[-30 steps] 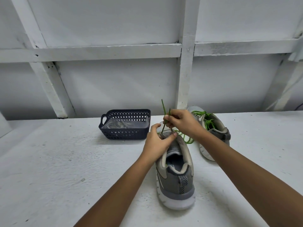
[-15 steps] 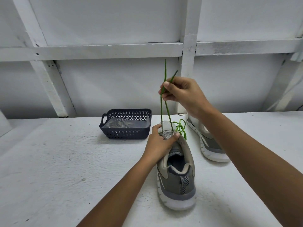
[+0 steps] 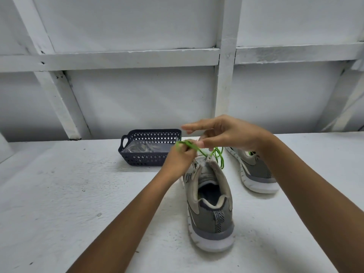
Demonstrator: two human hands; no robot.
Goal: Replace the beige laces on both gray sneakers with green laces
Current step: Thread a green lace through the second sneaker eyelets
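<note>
Rough white tabletop (image 3: 78, 184); left fingers (image 3: 184, 154) around thin green lace (image 3: 185, 143), right fingers' (image 3: 195, 127) grip unclear.

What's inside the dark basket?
Crinkly clear plastic lies in the basket; what it wraps is too blurry to tell. The left hand, gripping the green lace, covers the basket's near right corner.

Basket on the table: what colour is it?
The basket is dark navy, head view.
</note>
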